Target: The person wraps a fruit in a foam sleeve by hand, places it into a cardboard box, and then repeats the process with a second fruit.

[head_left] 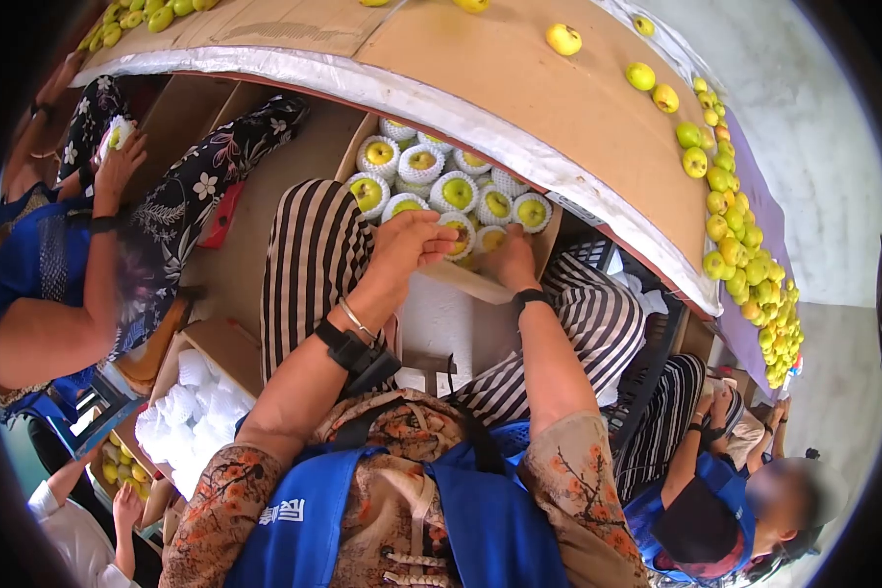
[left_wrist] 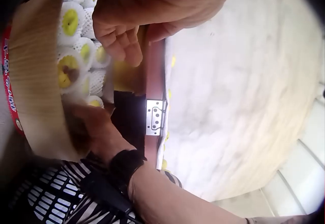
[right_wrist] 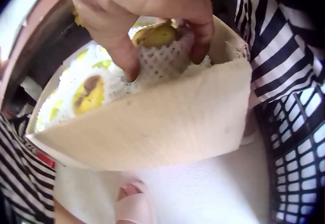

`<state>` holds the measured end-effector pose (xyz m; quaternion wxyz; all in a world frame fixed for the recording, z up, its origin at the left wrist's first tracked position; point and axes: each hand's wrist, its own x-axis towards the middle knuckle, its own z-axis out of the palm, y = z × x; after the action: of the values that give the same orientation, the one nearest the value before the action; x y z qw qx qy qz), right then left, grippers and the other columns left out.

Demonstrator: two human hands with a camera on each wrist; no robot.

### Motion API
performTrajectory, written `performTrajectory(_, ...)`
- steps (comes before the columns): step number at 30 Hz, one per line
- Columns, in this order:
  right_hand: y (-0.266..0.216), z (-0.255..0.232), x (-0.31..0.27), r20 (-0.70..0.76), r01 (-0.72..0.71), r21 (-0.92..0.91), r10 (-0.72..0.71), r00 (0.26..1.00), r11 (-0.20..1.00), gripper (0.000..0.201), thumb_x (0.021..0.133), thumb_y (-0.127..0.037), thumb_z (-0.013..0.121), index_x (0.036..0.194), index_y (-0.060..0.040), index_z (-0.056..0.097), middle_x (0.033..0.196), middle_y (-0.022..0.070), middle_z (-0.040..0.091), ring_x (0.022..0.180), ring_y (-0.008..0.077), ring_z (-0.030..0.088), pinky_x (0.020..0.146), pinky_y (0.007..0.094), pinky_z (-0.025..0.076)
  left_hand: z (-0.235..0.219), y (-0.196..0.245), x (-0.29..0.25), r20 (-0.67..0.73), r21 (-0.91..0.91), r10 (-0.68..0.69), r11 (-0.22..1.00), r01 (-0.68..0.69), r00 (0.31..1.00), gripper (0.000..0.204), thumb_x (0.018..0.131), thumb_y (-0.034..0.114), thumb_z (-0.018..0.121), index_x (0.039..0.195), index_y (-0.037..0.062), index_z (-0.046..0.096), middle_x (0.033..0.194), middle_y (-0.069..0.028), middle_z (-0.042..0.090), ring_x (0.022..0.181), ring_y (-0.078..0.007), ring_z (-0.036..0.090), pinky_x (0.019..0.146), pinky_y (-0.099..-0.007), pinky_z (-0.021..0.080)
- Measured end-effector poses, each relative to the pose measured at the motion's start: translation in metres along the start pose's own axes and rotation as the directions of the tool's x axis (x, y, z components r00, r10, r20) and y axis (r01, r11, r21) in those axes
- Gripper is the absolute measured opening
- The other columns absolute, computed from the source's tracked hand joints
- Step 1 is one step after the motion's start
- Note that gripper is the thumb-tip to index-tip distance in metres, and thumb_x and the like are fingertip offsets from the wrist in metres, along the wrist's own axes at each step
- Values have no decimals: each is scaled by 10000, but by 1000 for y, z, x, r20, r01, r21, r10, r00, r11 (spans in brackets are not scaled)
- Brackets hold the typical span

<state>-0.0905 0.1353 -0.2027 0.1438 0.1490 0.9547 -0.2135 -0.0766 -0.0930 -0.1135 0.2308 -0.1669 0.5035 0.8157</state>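
A cardboard box [head_left: 472, 283] sits between the knees, packed with yellow-green apples [head_left: 458, 192] in white foam nets. My right hand [head_left: 510, 263] is inside its near right corner. In the right wrist view, thumb and fingers grip the sides of one netted apple [right_wrist: 163, 56] just behind the box wall. Beside it sits a netted apple with a brown blemish [right_wrist: 90, 94]. My left hand [head_left: 404, 250] is over the near left part of the box, fingers slightly bent and holding nothing; the left wrist view shows it above the apple rows.
A cardboard-covered table [head_left: 480, 73] with loose apples [head_left: 740, 245] along its far side overhangs the box. At the right leg stands a black plastic crate [head_left: 647, 367]. White foam nets [head_left: 191, 412] fill a carton on the left. Other people sit close on both sides.
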Motion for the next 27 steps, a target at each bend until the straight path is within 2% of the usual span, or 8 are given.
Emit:
performTrajectory(3, -11, -6, -4, -37, 39, 10, -39, 999, 999, 829, 629, -223, 872, 1308, -58, 426, 1318, 212, 478, 1233, 380, 498, 991, 426, 480, -1, -3, 2, 3, -16, 23, 1000, -23, 1000, 274, 953, 119, 514, 1195, -7, 545, 1021, -137, 705, 884, -162, 669, 803, -274, 533)
performTrajectory(9, -7, 10, -4, -142, 68, 15, -65, 988, 998, 836, 649, -227, 869, 1331, -89, 406, 1323, 192, 466, 1251, 371, 483, 981, 434, 486, 0, -3, 1, -19, -25, 36, 999, -36, 999, 256, 958, 120, 527, 1182, -1, 554, 1004, -129, 709, 867, -149, 668, 783, -253, 533)
performTrajectory(12, -11, 8, -4, -129, 48, 14, -46, 991, 999, 829, 659, -225, 862, 1328, -87, 393, 1330, 188, 460, 1259, 371, 475, 987, 447, 480, -1, -5, 2, -30, -14, 30, 999, -31, 999, 254, 956, 116, 533, 1181, 1, 555, 1000, -127, 709, 853, -146, 670, 772, -246, 535)
performTrajectory(15, -9, 5, -7, -119, 99, 26, -95, 988, 995, 816, 665, -216, 851, 1340, -80, 413, 1321, 208, 477, 1245, 395, 479, 992, 447, 462, -2, -7, 2, -29, -20, 29, 999, -29, 999, 257, 955, 113, 535, 1185, -1, 555, 993, -128, 710, 848, -154, 675, 764, -250, 539)
performTrajectory(20, -1, 2, 3, -22, 84, 8, -83, 996, 996, 807, 646, -235, 849, 1320, -73, 436, 1284, 222, 505, 1184, 411, 530, 972, 463, 475, -4, -9, 2, -53, -15, 31, 999, -32, 998, 283, 948, 114, 556, 1201, -13, 552, 1013, -140, 707, 861, -179, 680, 770, -264, 545)
performTrajectory(23, 1, 7, 3, -73, 45, -22, -47, 996, 999, 849, 617, -254, 852, 1337, -71, 441, 1279, 227, 516, 1190, 397, 531, 977, 459, 476, -5, -16, 7, -55, 8, 26, 1000, -25, 998, 311, 944, 119, 566, 1220, -23, 551, 1039, -142, 704, 875, -187, 682, 779, -277, 548)
performTrajectory(25, -10, -3, -1, 4, -32, 12, 32, 999, 999, 882, 634, -266, 853, 1380, -96, 415, 1369, 209, 468, 1274, 371, 483, 1022, 453, 457, -8, -18, 7, -32, 46, 25, 999, -24, 999, 313, 945, 125, 563, 1224, -16, 552, 1044, -133, 703, 875, -174, 676, 783, -276, 543)
performTrajectory(27, -9, 6, 6, 1, -68, -8, 68, 998, 998, 874, 676, -274, 835, 1405, -110, 382, 1369, 187, 471, 1295, 359, 469, 1019, 458, 459, -8, -20, 8, -18, 67, 16, 998, -15, 1000, 307, 948, 122, 551, 1225, -11, 552, 1050, -127, 701, 870, -164, 670, 780, -273, 538)
